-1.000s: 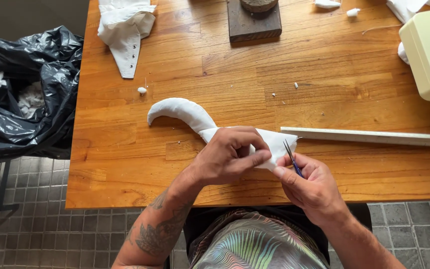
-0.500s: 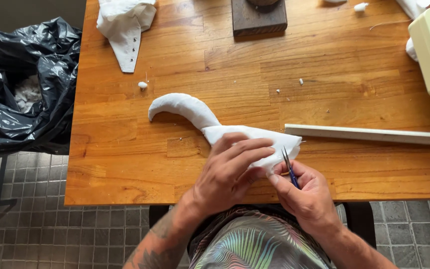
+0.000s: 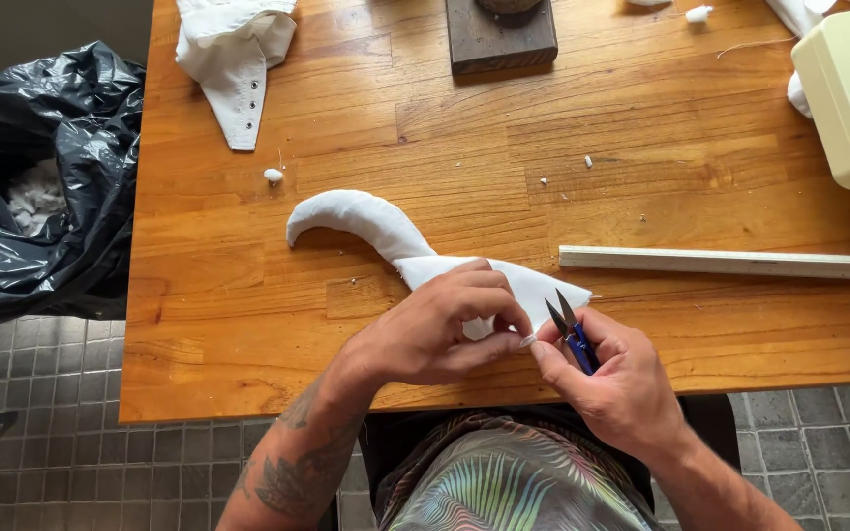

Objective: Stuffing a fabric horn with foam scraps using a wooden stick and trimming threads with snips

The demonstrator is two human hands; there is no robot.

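While left hand [image 3: 435, 329] pins it | white stuffed fabric piece [image 3: 371, 221] | curved, tapering

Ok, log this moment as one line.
left hand: pressing white stuffed fabric piece | right hand: holding blue thread snips | surface: wooden table

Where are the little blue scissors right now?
The blue snips are in the right hand, at the table's near edge, blades pointing up beside the white stuffed fabric piece.
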